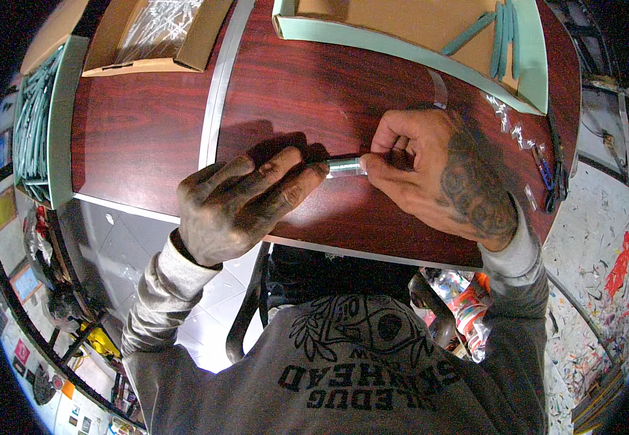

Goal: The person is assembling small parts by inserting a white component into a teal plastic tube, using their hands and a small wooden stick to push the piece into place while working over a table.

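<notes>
A slim teal stick (344, 166), partly in a clear, shiny sleeve or wrapper, spans the gap between my hands just above the dark red tabletop. Its left end is pinched in the fingertips of my left hand (238, 199), seen from its back. My right hand (427, 167) grips the other end between thumb and curled fingers. The fingers hide both ends, so I cannot tell whether it is a pen. Similar teal sticks (504, 42) lie in the shallow pale-green box (401, 52) beyond my right hand.
A pale-green box (64, 123) packed with teal sticks stands far left, beside a cardboard box (122, 65) of clear thin pieces. Small clear bits (518, 136) and a dark tool with blue parts (547, 174) lie at the table's right. A pale strip (218, 87) crosses the tabletop (293, 94).
</notes>
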A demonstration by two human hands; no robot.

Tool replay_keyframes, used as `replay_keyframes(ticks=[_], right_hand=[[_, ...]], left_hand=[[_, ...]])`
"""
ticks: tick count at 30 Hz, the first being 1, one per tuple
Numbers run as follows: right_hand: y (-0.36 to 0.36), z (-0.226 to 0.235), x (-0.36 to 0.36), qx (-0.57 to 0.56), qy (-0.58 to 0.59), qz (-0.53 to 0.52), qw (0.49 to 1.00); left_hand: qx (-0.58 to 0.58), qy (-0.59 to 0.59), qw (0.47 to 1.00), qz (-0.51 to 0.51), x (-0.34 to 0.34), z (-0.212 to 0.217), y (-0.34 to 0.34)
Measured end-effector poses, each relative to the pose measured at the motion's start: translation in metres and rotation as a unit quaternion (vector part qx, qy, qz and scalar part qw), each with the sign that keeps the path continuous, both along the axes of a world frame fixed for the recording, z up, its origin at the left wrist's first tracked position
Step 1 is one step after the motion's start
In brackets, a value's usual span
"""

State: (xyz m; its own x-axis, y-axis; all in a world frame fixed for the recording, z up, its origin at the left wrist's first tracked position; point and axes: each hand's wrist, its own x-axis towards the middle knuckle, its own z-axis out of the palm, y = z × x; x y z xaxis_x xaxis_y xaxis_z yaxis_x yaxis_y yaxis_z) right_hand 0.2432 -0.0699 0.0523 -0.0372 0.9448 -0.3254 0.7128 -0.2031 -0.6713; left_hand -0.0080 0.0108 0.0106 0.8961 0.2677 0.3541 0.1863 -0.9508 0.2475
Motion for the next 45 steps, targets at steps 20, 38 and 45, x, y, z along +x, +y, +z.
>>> replay_keyframes(ticks=[20,38,45], right_hand=[[-0.006,-0.011,-0.003,0.087,-0.016,-0.006,0.996],[-0.004,-0.008,-0.006,0.080,-0.034,-0.003,0.996],[-0.006,-0.015,-0.001,0.065,-0.011,0.004,0.998]], left_hand=[[-0.031,0.029,0.999,0.008,0.000,0.005,-0.004],[-0.206,-0.055,0.962,0.173,0.024,0.014,-0.030],[-0.243,-0.115,0.933,0.238,0.039,0.005,-0.040]])
